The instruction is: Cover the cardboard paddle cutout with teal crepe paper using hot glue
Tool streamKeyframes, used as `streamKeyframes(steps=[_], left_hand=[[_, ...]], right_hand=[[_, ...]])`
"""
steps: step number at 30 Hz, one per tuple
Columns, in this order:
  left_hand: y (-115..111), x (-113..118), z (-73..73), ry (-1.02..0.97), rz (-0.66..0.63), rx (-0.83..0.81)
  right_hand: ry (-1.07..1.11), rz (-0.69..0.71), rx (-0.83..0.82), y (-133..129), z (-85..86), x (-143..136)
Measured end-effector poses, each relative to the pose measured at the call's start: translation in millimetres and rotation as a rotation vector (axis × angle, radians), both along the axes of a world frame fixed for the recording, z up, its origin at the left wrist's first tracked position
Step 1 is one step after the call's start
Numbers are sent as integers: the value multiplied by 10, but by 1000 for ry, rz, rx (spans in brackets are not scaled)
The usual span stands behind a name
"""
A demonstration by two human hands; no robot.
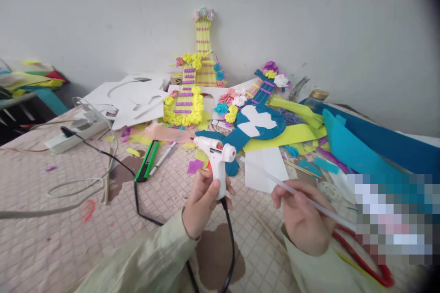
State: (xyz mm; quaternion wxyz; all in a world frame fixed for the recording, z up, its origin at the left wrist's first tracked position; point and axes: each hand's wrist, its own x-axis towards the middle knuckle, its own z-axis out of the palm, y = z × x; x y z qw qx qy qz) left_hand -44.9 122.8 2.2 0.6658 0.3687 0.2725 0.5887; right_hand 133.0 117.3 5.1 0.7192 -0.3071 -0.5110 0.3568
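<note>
My left hand (203,201) is closed around the handle of a white glue gun (217,165), whose nozzle points to the upper left. A black cable hangs from the bottom of its handle. Between the fingers of my right hand (305,213) is a long translucent glue stick (323,209), its far end slanting toward the back of the glue gun without touching it. Behind the gun lies a blue paper shape with white patches (257,122). A green cutter (147,161) and a white marker (162,159) lie left of the gun.
Yellow flower-trimmed crafts (184,96) stand against the wall. A power strip (75,132) with cables lies at left, near white sheets (137,98). Blue paper (357,144) and red-handled scissors (364,256) are at right. Paper scraps and wooden sticks lie on the quilted table cover (51,233).
</note>
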Motion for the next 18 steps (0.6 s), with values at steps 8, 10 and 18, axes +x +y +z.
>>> streamKeyframes(steps=[8,10,18], left_hand=[[-11,24,-104,41,111,140],[-20,28,-109,52,110,150],[-10,25,-98,51,118,182]], right_hand=[[135,125,-114,38,51,38],[132,145,-117,39,47,36],[114,160,-155,48,41,39]])
